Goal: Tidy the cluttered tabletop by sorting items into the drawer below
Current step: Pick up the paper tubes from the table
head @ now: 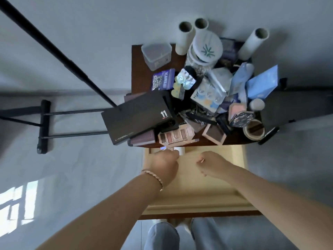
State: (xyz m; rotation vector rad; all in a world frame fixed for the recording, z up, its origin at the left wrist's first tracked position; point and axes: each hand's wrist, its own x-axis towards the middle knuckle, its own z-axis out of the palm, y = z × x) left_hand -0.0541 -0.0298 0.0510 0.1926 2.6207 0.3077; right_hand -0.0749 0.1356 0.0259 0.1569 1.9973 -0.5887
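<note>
Tabletop (139, 69), dark wood, on grey floor (81, 168)

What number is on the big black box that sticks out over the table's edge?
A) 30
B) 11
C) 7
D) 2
B: the big black box, overhanging the left side of the table, has a white 11 printed near its corner.
</note>
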